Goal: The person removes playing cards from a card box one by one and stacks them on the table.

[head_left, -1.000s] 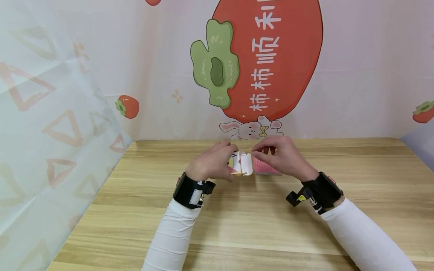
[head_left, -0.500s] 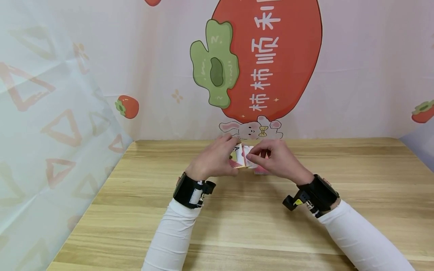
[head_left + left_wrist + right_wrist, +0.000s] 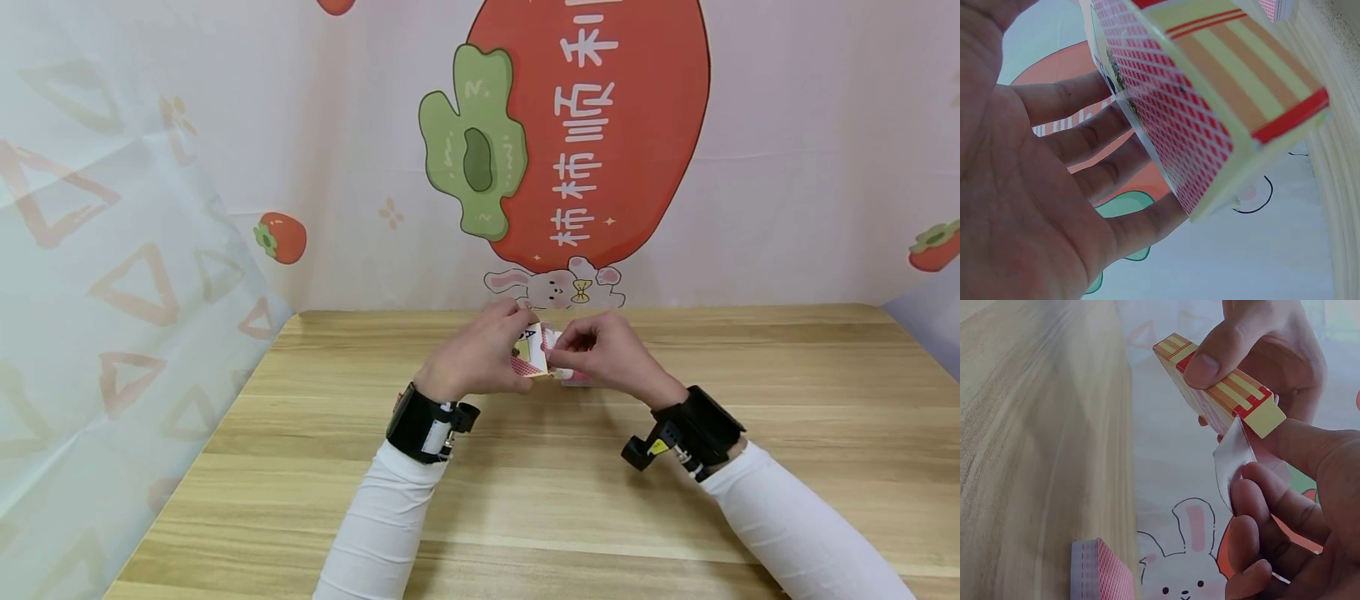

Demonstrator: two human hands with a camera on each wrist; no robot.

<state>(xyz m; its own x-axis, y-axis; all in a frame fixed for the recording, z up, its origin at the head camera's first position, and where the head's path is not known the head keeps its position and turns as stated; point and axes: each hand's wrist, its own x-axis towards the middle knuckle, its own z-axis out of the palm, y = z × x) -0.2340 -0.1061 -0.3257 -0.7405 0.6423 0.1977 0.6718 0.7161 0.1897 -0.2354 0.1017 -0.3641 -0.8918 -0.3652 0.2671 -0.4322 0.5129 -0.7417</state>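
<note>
My left hand (image 3: 476, 354) holds a playing-card box (image 3: 531, 357), its printed face with an A turned up in the head view. In the left wrist view, the box (image 3: 1175, 112) shows a red-patterned panel and a striped side, with the fingers of the left hand (image 3: 1029, 169) against it. My right hand (image 3: 611, 354) is at the box's end flap. From the right wrist, the white flap (image 3: 1235, 456) sticks out between thumb and fingers of the right hand (image 3: 1329, 512), and the left thumb presses the striped side of the box (image 3: 1244, 394).
A red-backed deck of cards (image 3: 577, 378) lies on the wooden table (image 3: 555, 500), partly hidden under my right hand. The deck (image 3: 1113, 572) also shows low in the right wrist view. A printed cloth (image 3: 360, 150) hangs behind the table's far edge.
My right hand has moved left onto the box's flap, which stood free a second ago. The left hand has tilted the box and raised it slightly. The deck stays put.
</note>
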